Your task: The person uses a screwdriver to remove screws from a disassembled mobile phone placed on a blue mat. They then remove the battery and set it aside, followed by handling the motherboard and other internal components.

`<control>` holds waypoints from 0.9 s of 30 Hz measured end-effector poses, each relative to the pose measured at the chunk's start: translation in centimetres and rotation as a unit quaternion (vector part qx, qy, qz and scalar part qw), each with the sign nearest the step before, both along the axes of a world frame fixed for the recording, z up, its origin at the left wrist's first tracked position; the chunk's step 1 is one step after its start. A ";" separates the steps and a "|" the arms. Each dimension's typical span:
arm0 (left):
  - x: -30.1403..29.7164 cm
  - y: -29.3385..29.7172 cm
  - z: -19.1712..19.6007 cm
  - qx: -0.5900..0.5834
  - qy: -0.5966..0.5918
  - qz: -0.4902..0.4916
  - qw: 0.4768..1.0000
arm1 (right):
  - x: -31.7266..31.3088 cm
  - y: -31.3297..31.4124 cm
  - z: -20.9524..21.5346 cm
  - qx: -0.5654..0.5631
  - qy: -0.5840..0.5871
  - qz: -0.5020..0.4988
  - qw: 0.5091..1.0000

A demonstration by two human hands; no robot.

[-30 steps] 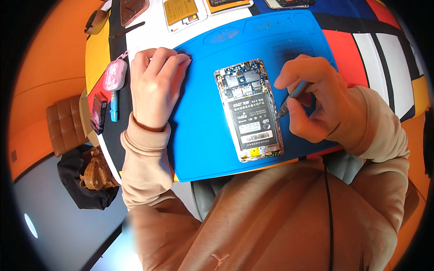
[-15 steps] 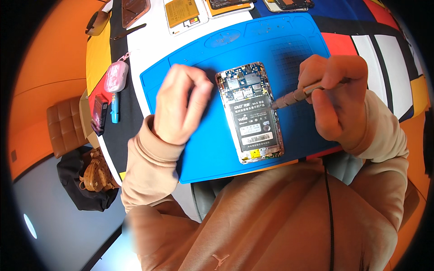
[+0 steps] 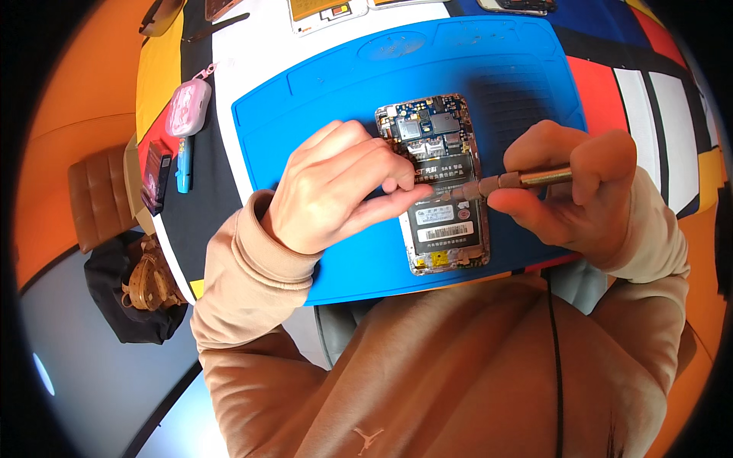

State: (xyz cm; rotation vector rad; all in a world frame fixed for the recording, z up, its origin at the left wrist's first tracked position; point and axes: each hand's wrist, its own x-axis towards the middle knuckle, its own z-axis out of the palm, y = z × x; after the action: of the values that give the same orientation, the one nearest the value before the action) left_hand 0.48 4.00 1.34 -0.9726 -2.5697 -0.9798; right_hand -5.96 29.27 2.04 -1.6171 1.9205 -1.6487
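An opened phone (image 3: 482, 229) lies face down on a blue work mat (image 3: 305, 114). Its circuit board (image 3: 443, 122) shows at the far end, and a black battery (image 3: 427, 243) fills the middle. A copper-coloured screwdriver (image 3: 496, 184) is gripped in my right hand (image 3: 592, 191), held almost level over the battery with its tip pointing left. My left hand (image 3: 336, 187) is closed, thumb and fingers pinched together right at the screwdriver's tip. Whatever may be between those fingertips is too small to make out. The left hand covers part of the battery's left edge.
Other phone parts (image 3: 328, 17) lie along the far table edge. To the left are a pink case (image 3: 188, 107), a blue pen-like item (image 3: 183, 166) and a dark box (image 3: 156, 175). A brown bag (image 3: 149, 278) rests below the table's left side.
My left hand has moved right, from beside the phone to the screwdriver's tip. The screwdriver has tilted from pointing down at the phone's right edge to nearly level.
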 end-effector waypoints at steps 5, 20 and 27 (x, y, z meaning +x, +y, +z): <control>0.0 -0.2 -0.2 0.005 0.002 -0.006 1.000 | -0.1 -0.3 -0.2 0.011 0.015 0.006 1.000; -0.2 -0.3 -0.3 0.005 0.029 -0.011 0.999 | -0.1 -0.5 0.1 0.032 0.059 0.007 0.998; -0.2 -0.4 -0.3 -0.002 0.044 -0.011 0.999 | 0.0 -0.4 0.0 0.032 0.056 0.006 0.998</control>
State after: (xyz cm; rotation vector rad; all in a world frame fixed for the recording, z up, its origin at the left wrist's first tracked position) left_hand 0.31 3.64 1.04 -1.0234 -2.4944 -0.9159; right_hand -5.93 28.92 2.06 -1.7279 1.9894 -1.5054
